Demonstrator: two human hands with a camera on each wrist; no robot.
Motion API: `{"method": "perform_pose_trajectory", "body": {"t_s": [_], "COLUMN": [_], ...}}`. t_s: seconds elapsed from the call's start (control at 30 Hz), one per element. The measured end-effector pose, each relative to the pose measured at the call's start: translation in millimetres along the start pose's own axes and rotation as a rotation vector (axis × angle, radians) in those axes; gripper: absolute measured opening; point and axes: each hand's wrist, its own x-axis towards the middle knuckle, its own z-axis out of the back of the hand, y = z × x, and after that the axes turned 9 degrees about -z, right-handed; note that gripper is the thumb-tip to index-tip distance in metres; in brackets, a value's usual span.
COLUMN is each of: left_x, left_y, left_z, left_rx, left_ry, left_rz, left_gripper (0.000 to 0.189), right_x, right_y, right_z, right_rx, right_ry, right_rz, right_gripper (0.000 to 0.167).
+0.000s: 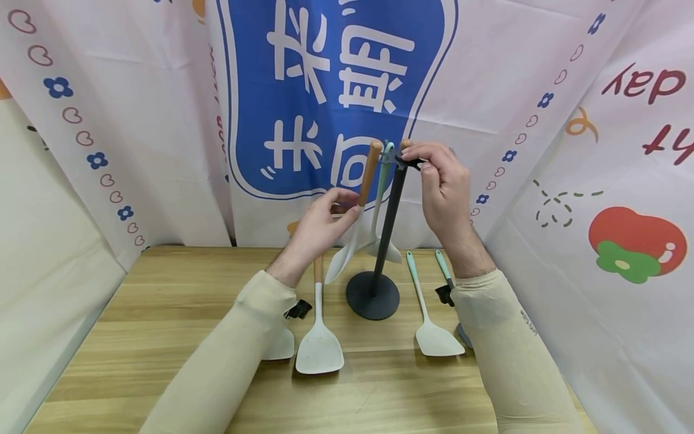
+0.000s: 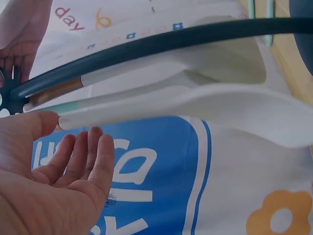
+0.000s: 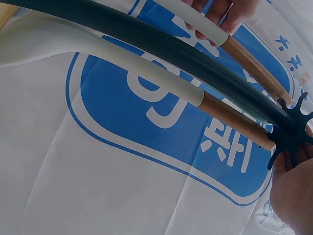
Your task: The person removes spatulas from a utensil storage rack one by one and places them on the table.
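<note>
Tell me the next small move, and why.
I'd likely have the left hand ease its wooden-handled utensil down slightly: its upper end sits by the hooked top of the rack, but whether it hangs there is unclear; the right hand holds that top.

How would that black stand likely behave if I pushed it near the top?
The black stand could tip, as its pole rises tall over a small round base. The hanging utensils probably make it top-heavy. The pole looks straight and probably stiff.
</note>
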Motion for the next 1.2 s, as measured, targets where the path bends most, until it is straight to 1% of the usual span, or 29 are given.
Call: {"method": "perform_pose_trajectory", "body": {"t_s": [0.17, 0.3, 0.43, 0.9, 1.2], "left_x": [1.5, 1.8, 1.8, 2.2, 2.0], "left_y": [-3.2, -4.3, -5.2, -4.1, -5.0], "left_z": [-6.6, -10.5, -12.9, -14.3, -9.8], "left_rx": [-0.072, -0.091, -0.104, -0.067, -0.061], "left_ry": [-0.009, -0.008, -0.011, -0.038, -0.046], "left_rz": [-0.001, 0.005, -0.003, -0.036, -0.051], "left_gripper": [0.043, 0.045, 0.045, 0.039, 0.038], "right_x": [0.2, 0.4, 0.8, 0.6, 0.6], "right_y": [1, 1, 1, 1, 1], "right_z": [0, 0, 0, 0, 0], "right_rx": [0.001, -0.004, -0.005, -0.015, -0.026], "right_ry": [-0.001, 0.0, -0.001, 0.001, -0.002], "right_rz": [0.0, 0.0, 0.001, 0.003, 0.004], "right_gripper": [0.044, 0.044, 0.044, 0.044, 0.044]}}
